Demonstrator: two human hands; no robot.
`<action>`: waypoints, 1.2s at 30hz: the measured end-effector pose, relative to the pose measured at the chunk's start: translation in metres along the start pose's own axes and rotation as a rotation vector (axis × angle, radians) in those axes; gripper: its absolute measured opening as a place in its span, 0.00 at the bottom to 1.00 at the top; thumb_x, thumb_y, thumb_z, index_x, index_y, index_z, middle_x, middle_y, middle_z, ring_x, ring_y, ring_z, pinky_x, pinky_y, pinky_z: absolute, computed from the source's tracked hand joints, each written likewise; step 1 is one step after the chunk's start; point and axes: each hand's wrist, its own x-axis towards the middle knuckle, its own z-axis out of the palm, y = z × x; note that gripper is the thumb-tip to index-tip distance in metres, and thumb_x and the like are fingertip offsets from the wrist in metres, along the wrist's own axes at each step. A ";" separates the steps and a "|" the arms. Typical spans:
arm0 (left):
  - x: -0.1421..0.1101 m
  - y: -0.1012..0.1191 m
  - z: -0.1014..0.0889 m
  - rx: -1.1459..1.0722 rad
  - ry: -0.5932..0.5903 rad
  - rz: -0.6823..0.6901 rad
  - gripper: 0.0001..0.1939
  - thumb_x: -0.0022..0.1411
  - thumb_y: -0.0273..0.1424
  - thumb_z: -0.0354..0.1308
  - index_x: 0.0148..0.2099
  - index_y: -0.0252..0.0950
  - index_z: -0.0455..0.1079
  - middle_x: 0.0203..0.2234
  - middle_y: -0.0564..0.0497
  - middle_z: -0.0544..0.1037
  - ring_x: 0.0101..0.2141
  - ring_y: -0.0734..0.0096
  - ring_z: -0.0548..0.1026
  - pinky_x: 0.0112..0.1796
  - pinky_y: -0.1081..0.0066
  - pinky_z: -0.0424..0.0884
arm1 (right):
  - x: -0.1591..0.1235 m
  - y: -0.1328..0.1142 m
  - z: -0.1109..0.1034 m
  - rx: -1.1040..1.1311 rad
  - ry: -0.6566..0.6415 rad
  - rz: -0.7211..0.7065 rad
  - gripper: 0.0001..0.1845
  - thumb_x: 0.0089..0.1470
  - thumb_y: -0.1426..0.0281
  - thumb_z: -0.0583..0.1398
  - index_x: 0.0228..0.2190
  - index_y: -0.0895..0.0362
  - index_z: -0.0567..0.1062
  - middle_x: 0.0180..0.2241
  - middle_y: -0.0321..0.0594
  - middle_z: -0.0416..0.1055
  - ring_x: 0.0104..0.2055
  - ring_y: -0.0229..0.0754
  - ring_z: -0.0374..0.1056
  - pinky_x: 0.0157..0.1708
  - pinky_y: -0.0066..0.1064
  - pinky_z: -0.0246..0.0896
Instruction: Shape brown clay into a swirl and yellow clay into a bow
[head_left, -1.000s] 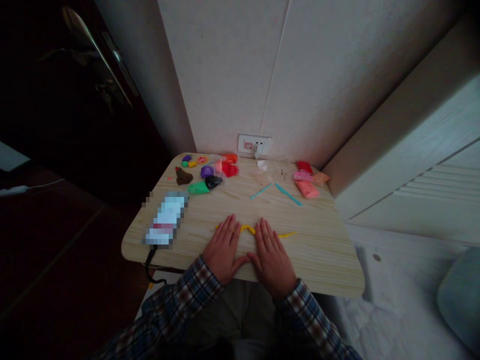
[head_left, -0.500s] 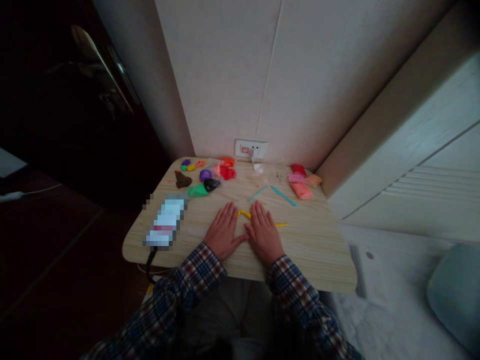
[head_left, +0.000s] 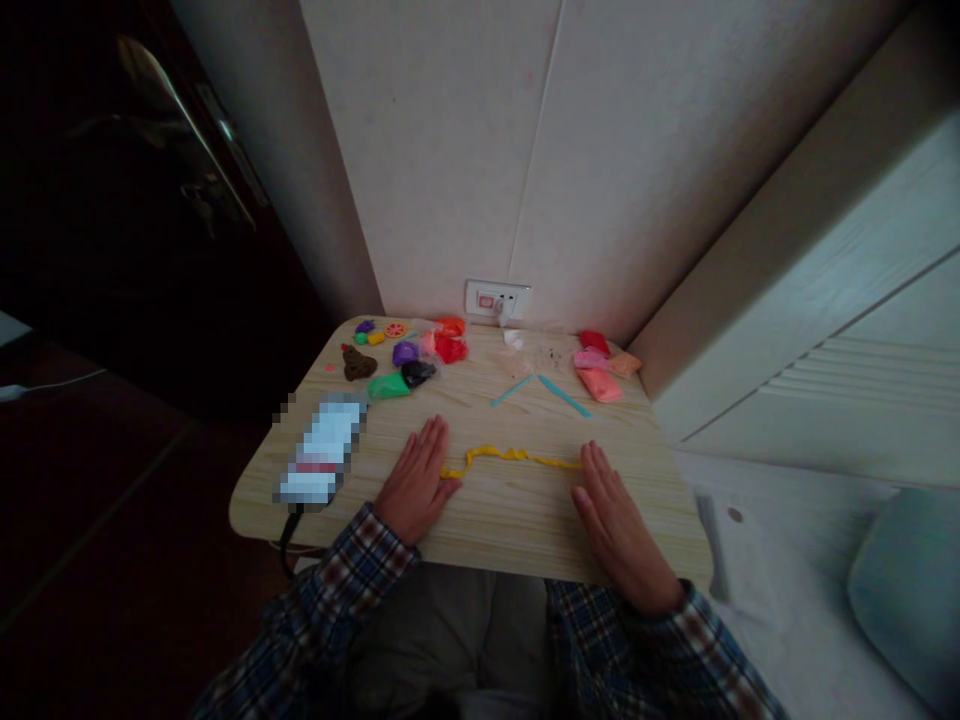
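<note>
A long thin rope of yellow clay lies wavy across the pale wooden table. My left hand lies flat with fingers stretched out, touching the rope's left end. My right hand also lies flat and open, its fingertips at the rope's right end. Neither hand holds anything.
At the back left are small clay pieces: green, black, purple, red, brown. Two teal sticks and pink clay packets lie at the back right. A blurred device sits left. A wall socket is behind.
My hands were side by side over the middle of the yellow clay; they have slid apart to its two ends, and the rope now shows full length.
</note>
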 end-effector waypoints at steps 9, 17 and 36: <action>0.030 0.037 0.008 -0.385 -0.007 0.097 0.38 0.66 0.44 0.41 0.69 0.32 0.28 0.67 0.36 0.38 0.66 0.59 0.38 0.63 0.51 0.43 | 0.035 -0.037 0.045 0.276 -0.101 -0.099 0.32 0.64 0.58 0.41 0.65 0.56 0.39 0.67 0.46 0.35 0.69 0.46 0.33 0.65 0.51 0.37; 0.050 0.036 0.007 -0.983 0.142 0.016 0.34 0.67 0.48 0.28 0.69 0.38 0.28 0.68 0.45 0.40 0.66 0.65 0.41 0.63 0.56 0.43 | 0.044 -0.045 0.029 0.716 -0.107 0.079 0.30 0.64 0.57 0.40 0.64 0.48 0.41 0.68 0.34 0.37 0.68 0.40 0.37 0.66 0.44 0.36; 0.025 0.032 0.016 0.036 -0.013 0.145 0.24 0.68 0.27 0.38 0.65 0.30 0.50 0.61 0.39 0.61 0.63 0.64 0.56 0.60 0.53 0.57 | 0.039 -0.048 0.045 0.229 -0.178 -0.258 0.39 0.58 0.80 0.44 0.64 0.50 0.30 0.67 0.42 0.40 0.67 0.45 0.43 0.63 0.48 0.49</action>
